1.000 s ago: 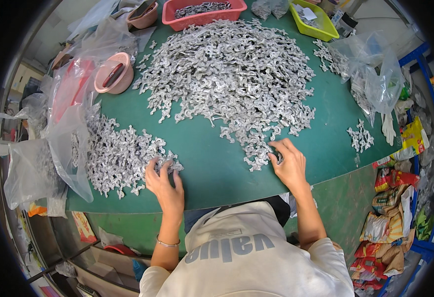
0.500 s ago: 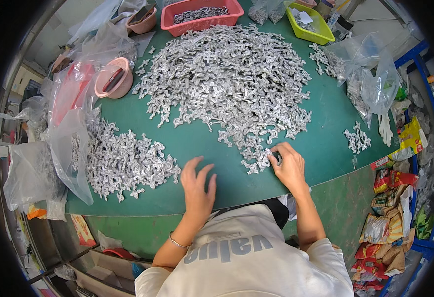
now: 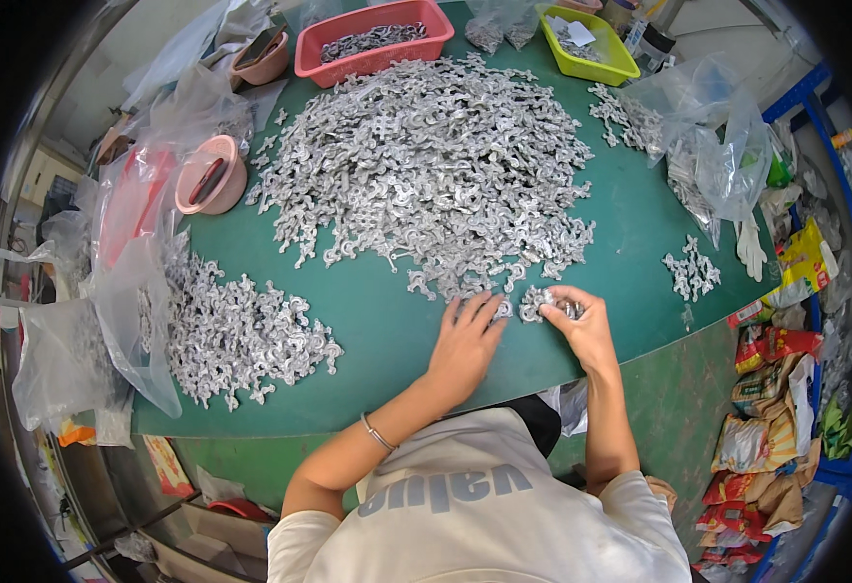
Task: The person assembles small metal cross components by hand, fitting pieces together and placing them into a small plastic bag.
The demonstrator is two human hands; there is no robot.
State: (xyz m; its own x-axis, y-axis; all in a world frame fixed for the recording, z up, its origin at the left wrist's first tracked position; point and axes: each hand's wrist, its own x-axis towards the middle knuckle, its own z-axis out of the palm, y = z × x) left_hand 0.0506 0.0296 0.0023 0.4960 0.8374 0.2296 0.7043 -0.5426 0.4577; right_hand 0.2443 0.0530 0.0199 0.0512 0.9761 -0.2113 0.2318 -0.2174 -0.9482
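Observation:
A large heap of small silver metal parts (image 3: 426, 165) covers the middle of the green table (image 3: 377, 330). A smaller heap of the same parts (image 3: 236, 335) lies at the left. My left hand (image 3: 465, 345) rests flat on the near edge of the large heap, its fingers spread over a few parts. My right hand (image 3: 581, 325) is just to its right, fingers curled around a small cluster of the silver parts (image 3: 552, 306) at the heap's near edge.
A red tray (image 3: 372, 39) and a yellow-green tray (image 3: 586, 44) with parts stand at the back. Pink bowls (image 3: 212, 175) and clear plastic bags (image 3: 134, 282) crowd the left; more bags (image 3: 712, 146) and a small pile of parts (image 3: 690, 272) lie at the right. Snack packets (image 3: 766, 428) hang beyond the table's right edge.
My left hand has moved from the small left heap across to the near edge of the large heap, beside my right hand. My right hand has stayed in place.

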